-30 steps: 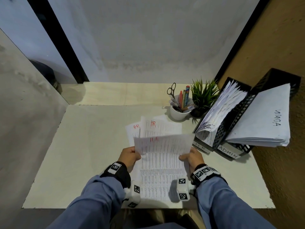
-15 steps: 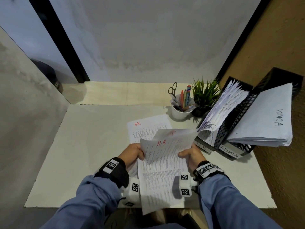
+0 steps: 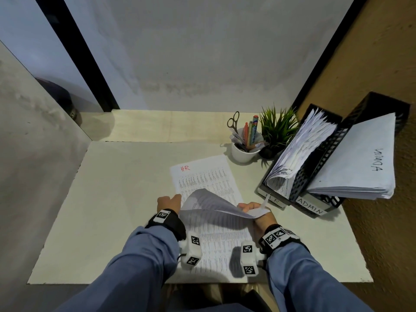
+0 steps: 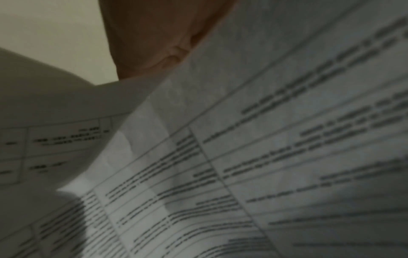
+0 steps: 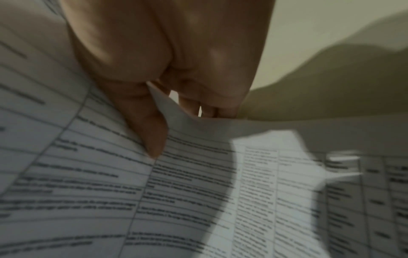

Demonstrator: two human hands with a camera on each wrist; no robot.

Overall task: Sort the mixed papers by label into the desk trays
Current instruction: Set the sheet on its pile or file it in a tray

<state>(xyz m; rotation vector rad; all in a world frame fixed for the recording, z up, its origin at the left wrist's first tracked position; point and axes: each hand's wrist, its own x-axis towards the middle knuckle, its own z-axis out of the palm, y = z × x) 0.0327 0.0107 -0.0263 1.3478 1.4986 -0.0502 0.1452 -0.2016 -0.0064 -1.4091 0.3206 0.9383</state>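
A printed sheet (image 3: 213, 206) bends over in a curl between my hands, its back side up. My right hand (image 3: 253, 209) pinches its corner; in the right wrist view the paper edge (image 5: 174, 108) passes between thumb and fingers (image 5: 152, 132). My left hand (image 3: 169, 202) grips the left edge of the papers, with its fingers hidden behind the sheet (image 4: 264, 157). More printed pages (image 3: 216, 246) lie under my wrists. A sheet marked HR in red (image 3: 202, 176) lies flat on the desk beyond my hands. At the right stand the HR tray (image 3: 273, 200) and the ADMIN tray (image 3: 311, 208), both holding stacks of paper.
A white cup (image 3: 244, 152) with scissors and pens and a small green plant (image 3: 278, 129) stand behind the HR sheet, left of the trays. Walls close the desk at the left, back and right. The pale desk mat (image 3: 117, 199) lies bare at the left.
The held sheets came down from upright toward the desk. The top sheet's upper edge has folded over to the right, hiding its red HR mark. Only one HR sheet now shows beyond my hands.
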